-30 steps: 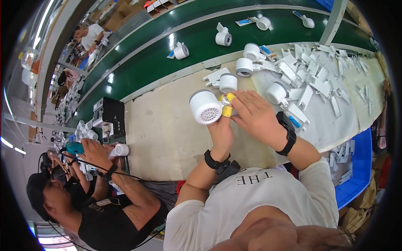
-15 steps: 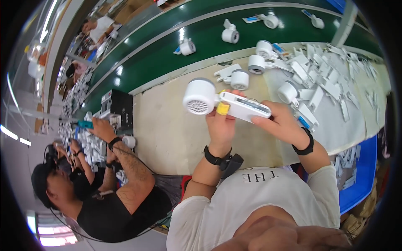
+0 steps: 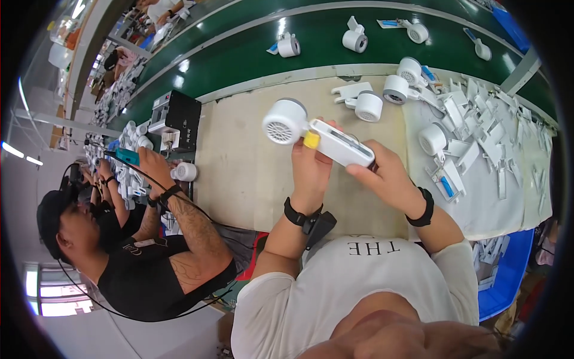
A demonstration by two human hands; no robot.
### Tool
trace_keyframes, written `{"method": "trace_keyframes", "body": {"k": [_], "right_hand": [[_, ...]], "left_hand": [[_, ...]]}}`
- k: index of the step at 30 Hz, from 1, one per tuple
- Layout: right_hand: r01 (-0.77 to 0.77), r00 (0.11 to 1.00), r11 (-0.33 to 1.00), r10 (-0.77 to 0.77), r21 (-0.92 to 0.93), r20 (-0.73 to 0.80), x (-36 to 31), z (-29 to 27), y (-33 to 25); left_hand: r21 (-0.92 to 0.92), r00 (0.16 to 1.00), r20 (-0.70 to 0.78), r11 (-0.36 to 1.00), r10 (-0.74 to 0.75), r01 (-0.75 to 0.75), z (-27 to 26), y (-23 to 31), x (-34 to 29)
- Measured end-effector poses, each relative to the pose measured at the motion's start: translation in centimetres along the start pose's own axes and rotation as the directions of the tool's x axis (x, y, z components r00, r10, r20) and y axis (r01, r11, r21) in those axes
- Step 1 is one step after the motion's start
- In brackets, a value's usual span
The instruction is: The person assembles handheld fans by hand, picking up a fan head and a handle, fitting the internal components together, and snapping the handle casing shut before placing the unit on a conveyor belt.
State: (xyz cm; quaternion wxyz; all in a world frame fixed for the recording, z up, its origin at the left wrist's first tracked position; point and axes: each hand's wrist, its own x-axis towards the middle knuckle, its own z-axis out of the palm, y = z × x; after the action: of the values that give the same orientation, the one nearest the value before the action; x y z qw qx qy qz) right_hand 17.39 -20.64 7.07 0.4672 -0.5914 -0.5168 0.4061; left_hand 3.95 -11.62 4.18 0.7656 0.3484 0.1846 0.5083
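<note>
Above the table I hold a white hair-dryer-like body (image 3: pixel 286 122), with a round grilled head at the left and a slim handle slanting down to the right. An open slot runs along the handle's upper face. My left hand (image 3: pixel 311 170) is closed round the handle near the head, with a yellow wrap (image 3: pixel 311 140) on its thumb; its other fingers are mostly hidden behind. My right hand (image 3: pixel 388 178) grips the handle's far end between thumb and fingers. Beyond the handle, another white round-headed body (image 3: pixel 368 106) rests on the table beside a loose white handle piece.
A heap of white handle shells (image 3: pixel 466 134) covers the table's right side, with more round-headed bodies among it. Similar bodies lie on the green conveyor (image 3: pixel 317 45). A black box (image 3: pixel 182 122) stands left, near a co-worker's hand with a teal tool (image 3: pixel 127 157). A blue bin (image 3: pixel 508 281) sits lower right.
The handle tilts more steeply down to the right, and its end sits deeper in my right hand. The surroundings have shifted in the picture as my head turned.
</note>
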Motion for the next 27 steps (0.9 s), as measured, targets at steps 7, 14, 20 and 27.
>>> {"method": "trace_keyframes", "body": {"k": [7, 14, 20, 27], "right_hand": [[0.081, 0.997, 0.996, -0.081, -0.036, 0.016, 1.2, 0.3, -0.3], [0.17, 0.983, 0.955, -0.18, -0.243, -0.02, 1.2, -0.5, 1.0], [0.011, 0.995, 0.998, -0.005, -0.06, 0.097, 2.1, -1.8, 1.5], [0.174, 0.982, 0.883, -0.124, -0.436, 0.141, -0.7, -1.7, 0.7]], "left_hand": [[-0.115, 0.997, -0.072, 0.993, -0.036, 0.028, 0.0, -1.0, 0.6], [-0.077, 0.995, -0.032, 0.993, -0.097, 0.094, 0.4, -1.5, 1.3], [-0.384, 0.937, -0.114, 0.884, -0.332, 0.266, -0.2, -3.1, 2.6], [0.618, 0.991, -0.136, 0.78, -0.016, 0.098, -8.1, 2.2, 4.8]]}}
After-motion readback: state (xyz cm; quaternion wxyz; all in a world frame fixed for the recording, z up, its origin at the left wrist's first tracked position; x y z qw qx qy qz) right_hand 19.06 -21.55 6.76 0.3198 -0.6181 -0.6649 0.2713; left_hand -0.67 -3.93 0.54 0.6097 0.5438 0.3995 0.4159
